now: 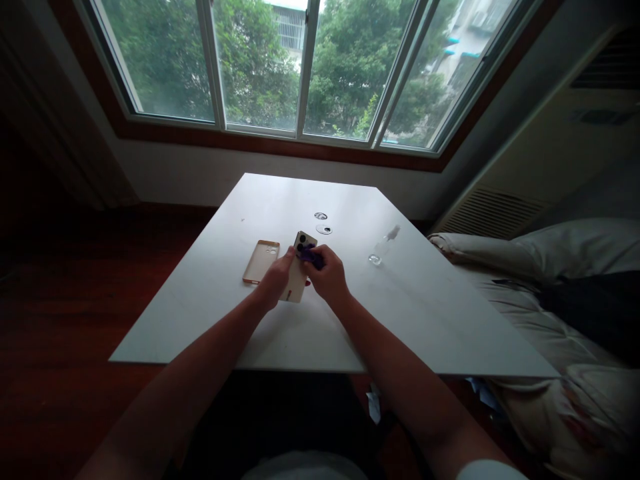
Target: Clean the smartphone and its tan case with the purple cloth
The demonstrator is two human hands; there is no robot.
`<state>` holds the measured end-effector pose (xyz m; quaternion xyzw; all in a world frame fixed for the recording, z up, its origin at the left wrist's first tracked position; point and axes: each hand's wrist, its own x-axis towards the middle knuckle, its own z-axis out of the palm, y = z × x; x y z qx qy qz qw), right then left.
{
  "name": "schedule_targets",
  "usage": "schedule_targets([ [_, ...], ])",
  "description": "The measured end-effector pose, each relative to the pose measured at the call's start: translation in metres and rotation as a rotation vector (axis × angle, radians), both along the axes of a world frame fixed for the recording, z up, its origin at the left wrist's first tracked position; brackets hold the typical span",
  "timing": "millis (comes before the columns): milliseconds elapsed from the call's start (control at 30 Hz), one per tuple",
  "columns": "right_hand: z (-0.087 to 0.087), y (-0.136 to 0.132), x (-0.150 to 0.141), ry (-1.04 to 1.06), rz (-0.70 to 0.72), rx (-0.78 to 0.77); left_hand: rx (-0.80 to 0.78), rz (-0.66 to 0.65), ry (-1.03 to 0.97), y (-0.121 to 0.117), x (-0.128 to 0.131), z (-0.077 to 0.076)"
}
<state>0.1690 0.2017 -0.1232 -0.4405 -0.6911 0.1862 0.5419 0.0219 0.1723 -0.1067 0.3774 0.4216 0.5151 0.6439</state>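
A gold phone [299, 267] lies face down near the middle of the white table [410, 313], its camera end pointing away from me. My left hand [277, 281] is closed on the phone's left edge. My right hand [327, 272] is closed on a small purple cloth [311, 254] pressed against the phone's camera area. Left of the phone lies an empty phone case [261, 261], open side up.
Two small round items [322, 223] lie beyond the phone. A clear small bottle [384, 246] lies on its side at the right. A bed with pale bedding [550, 267] adjoins the table's right side. A large window fills the far wall.
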Motion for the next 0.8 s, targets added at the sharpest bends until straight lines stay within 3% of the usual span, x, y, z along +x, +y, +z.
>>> schedule_targets([
  [100, -0.002, 0.005, 0.004, 0.066, -0.077, -0.051, 0.01, -0.01, 0.037, -0.003, 0.001, 0.003],
  [233, -0.001, 0.004, 0.005, 0.065, -0.072, -0.057, 0.003, -0.016, 0.063, -0.002, 0.001, 0.001],
  [400, 0.0, -0.009, -0.005, -0.083, 0.131, 0.025, 0.05, 0.138, 0.061, 0.006, -0.003, -0.006],
  [533, 0.0, -0.014, -0.009, -0.164, 0.234, 0.057, 0.043, 0.168, -0.037, 0.008, -0.002, -0.005],
  [667, 0.004, -0.008, -0.002, -0.09, 0.103, 0.102, 0.006, 0.144, -0.084, 0.006, 0.001, 0.0],
  [800, 0.014, 0.0, 0.009, 0.023, -0.095, 0.187, 0.003, 0.021, -0.15, 0.003, 0.002, 0.003],
])
